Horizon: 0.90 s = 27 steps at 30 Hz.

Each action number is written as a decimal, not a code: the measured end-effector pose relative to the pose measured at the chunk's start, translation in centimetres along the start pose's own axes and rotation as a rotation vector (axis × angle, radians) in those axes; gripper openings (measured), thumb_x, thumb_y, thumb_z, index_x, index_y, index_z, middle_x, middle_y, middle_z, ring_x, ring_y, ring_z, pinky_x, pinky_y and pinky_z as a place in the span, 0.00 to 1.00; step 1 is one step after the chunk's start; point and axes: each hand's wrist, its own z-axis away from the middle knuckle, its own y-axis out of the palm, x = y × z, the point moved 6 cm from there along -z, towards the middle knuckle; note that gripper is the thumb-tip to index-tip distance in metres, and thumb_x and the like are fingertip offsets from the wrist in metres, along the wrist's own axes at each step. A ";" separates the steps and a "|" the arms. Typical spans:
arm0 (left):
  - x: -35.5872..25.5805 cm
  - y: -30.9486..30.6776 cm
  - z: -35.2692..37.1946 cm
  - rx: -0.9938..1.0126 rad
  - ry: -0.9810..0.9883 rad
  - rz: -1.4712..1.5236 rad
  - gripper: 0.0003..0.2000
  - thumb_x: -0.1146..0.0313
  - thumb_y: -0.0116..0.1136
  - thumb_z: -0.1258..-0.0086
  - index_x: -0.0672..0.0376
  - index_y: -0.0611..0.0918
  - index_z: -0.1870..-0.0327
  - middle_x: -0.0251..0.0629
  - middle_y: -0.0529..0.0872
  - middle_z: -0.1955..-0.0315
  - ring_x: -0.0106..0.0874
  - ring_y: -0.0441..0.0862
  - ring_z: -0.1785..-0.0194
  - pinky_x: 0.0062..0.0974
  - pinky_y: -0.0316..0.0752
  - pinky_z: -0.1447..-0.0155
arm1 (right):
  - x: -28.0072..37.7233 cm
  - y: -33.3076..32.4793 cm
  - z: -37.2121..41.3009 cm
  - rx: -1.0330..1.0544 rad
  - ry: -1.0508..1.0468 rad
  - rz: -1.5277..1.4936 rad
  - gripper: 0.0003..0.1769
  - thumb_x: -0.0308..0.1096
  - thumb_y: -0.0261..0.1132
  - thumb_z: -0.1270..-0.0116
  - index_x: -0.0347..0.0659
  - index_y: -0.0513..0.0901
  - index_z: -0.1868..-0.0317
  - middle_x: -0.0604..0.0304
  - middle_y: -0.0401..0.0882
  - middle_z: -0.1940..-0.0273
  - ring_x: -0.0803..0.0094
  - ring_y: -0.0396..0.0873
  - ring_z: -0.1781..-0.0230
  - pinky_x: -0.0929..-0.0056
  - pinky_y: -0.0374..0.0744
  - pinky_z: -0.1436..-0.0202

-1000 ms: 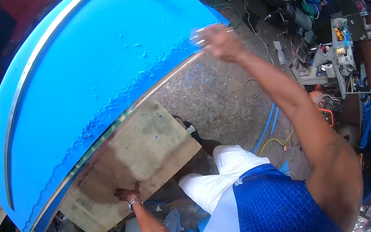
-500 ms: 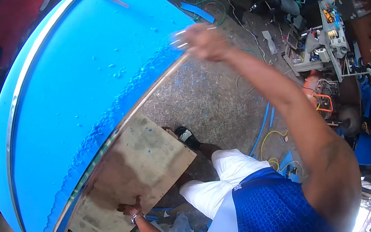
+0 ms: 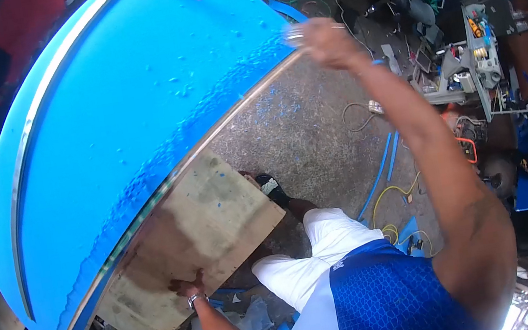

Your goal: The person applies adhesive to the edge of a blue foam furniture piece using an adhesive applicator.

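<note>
My right hand [image 3: 331, 45] is closed at the right end of a large curved blue sheet [image 3: 103, 141], just above its wood-edged rim [image 3: 206, 141]. It grips a shiny metal tool [image 3: 294, 35], blurred by motion, so its kind is not clear. A rough, rippled darker band [image 3: 184, 132] runs along the sheet near that rim. My left hand [image 3: 190, 286] lies with fingers spread on a stained wooden board [image 3: 231, 218] below the sheet. A wristwatch [image 3: 197, 299] is on that wrist.
A thin metal strip [image 3: 41, 109] arcs across the sheet. Yellow hose [image 3: 385, 198] and blue strips [image 3: 375, 176] lie on the concrete floor [image 3: 286, 127]. To the right stand a cluttered bench [image 3: 484, 64] and an orange-framed machine [image 3: 469, 141].
My right hand has moved right and slightly up with the metal tool, along the sheet's edge. My left hand stays on the board. The view has shifted slightly.
</note>
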 end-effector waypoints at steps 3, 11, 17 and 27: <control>-1.5 -0.7 0.5 -0.034 0.004 -0.091 0.71 0.30 0.74 0.58 0.69 0.47 0.21 0.67 0.46 0.22 0.59 0.44 0.19 0.50 0.49 0.19 | -4.6 -4.9 5.2 0.291 0.396 0.306 0.23 0.43 0.63 0.32 0.48 0.78 0.38 0.49 0.78 0.48 0.46 0.78 0.51 0.51 0.77 0.43; -5.8 -7.3 6.6 0.022 -0.121 -0.045 0.66 0.32 0.73 0.54 0.71 0.53 0.22 0.61 0.50 0.21 0.53 0.47 0.18 0.49 0.49 0.19 | 39.8 -1.9 -0.3 0.050 -0.365 -0.466 0.37 0.36 0.72 0.41 0.42 0.71 0.30 0.45 0.73 0.40 0.45 0.72 0.40 0.51 0.74 0.39; -0.3 -11.7 6.0 -0.152 0.001 0.181 0.64 0.33 0.73 0.53 0.64 0.53 0.20 0.59 0.47 0.21 0.59 0.50 0.20 0.55 0.57 0.22 | 70.9 -0.6 -5.3 -0.038 -0.565 -0.616 0.36 0.42 0.72 0.40 0.39 0.71 0.35 0.47 0.73 0.44 0.50 0.74 0.45 0.51 0.76 0.44; 7.2 -16.0 1.6 0.020 -0.185 0.144 0.67 0.34 0.76 0.56 0.56 0.48 0.18 0.51 0.43 0.19 0.62 0.51 0.21 0.55 0.66 0.26 | 56.5 -0.7 -5.4 0.064 -0.343 -0.199 0.32 0.39 0.69 0.35 0.48 0.71 0.31 0.44 0.75 0.43 0.46 0.75 0.44 0.51 0.77 0.41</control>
